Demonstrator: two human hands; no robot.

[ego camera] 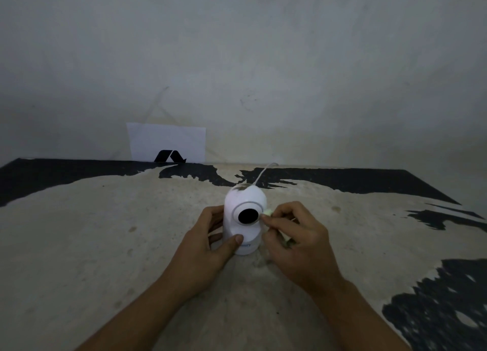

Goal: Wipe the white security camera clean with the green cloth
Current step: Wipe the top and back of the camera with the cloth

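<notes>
A white security camera [243, 200] with a round black lens stands upright on the table, lens facing me, with a dirty smudge on its top. My left hand [208, 248] grips its base from the left, thumb across the front. My right hand [295, 237] holds a pale green cloth [268, 212] bunched in its fingers, pressed against the camera's right side next to the lens. Most of the cloth is hidden inside the hand. A white cable [262, 172] runs from the camera's back toward the wall.
The table [105, 232] is worn beige with black patches at the far edge and the right side. A white paper card [166, 139] with a black logo leans against the grey wall at the back left.
</notes>
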